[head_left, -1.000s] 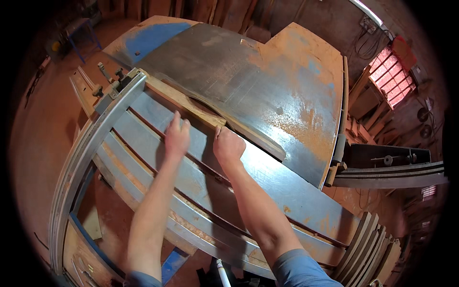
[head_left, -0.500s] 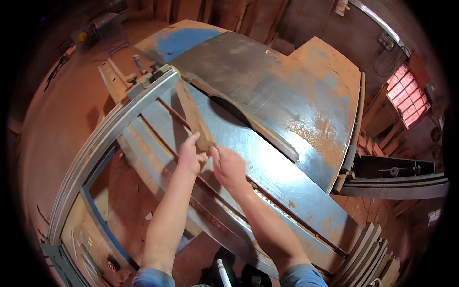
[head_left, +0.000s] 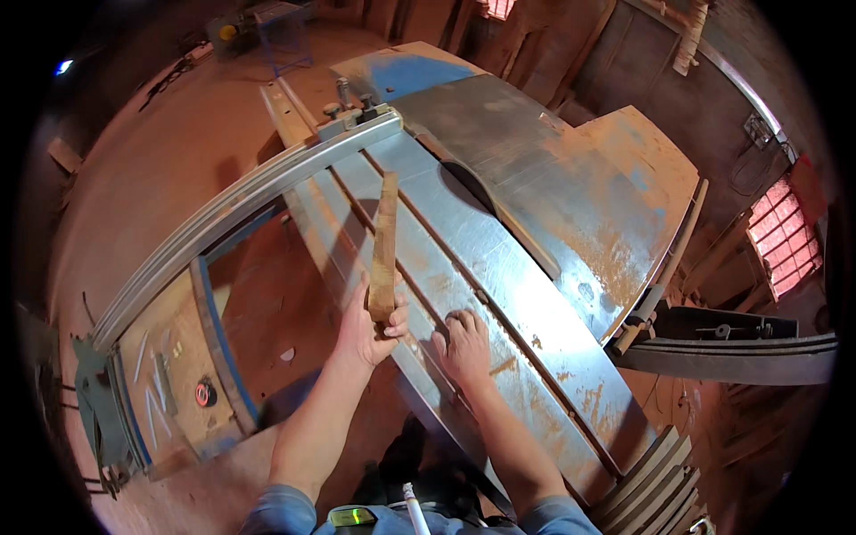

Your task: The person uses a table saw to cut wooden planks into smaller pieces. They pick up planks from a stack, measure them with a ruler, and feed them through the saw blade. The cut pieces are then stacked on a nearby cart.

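A narrow wooden strip (head_left: 383, 245) is gripped near its close end by my left hand (head_left: 364, 328), fingers wrapped round it. It points away from me above the grooved metal sliding table (head_left: 513, 299) of a table saw. My right hand (head_left: 465, 349) rests on that sliding table, apart from the strip, thumb spread from its loosely bent fingers; nothing shows in it. Beyond the strip, the dark curved saw blade (head_left: 473, 185) stands in line with the table's slot.
A metal fence (head_left: 259, 209) crosses the table's far left. Curved wooden pieces (head_left: 646, 486) are stacked at lower right. The rust-stained fixed tabletop (head_left: 553, 178) lies beyond the blade. Small tools and a tape roll (head_left: 205, 393) sit on a board at left. A cigarette (head_left: 415, 510) shows at the lower edge.
The strip has come away from the blade side, toward me and to the left. My right hand has let go of it and settled on the table. The view has shifted.
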Tool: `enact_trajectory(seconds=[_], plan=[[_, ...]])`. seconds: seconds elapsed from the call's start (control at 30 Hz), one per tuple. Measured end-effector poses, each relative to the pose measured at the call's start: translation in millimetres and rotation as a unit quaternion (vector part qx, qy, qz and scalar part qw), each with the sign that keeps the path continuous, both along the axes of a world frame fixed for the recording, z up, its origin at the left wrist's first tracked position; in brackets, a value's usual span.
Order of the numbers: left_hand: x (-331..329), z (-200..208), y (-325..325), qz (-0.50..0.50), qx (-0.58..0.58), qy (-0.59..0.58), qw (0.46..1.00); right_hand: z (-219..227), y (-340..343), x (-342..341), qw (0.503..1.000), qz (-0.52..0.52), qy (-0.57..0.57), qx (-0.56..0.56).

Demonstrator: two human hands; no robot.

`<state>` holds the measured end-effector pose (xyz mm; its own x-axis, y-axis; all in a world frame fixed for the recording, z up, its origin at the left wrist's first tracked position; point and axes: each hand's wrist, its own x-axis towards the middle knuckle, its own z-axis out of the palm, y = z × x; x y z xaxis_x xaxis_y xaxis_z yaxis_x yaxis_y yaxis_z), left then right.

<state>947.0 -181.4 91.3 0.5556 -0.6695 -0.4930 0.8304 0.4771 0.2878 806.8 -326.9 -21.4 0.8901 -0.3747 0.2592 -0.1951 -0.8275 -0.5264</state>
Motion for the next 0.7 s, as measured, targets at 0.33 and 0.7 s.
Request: enact_trajectory(seconds=[0.33, 0.7], plan=[[-139.8, 81.3, 81.0, 0.037, 0.053, -0.004, 0.998, -10.6, 3.4, 0.0, 0.999, 0.018, -0.028, 0.004], [-223.6, 64.1, 187.5, 0.051, 0.057, -0.063, 0.995, -17.7, 6.7, 2.3, 0.997, 0.02, -0.054, -0.057]])
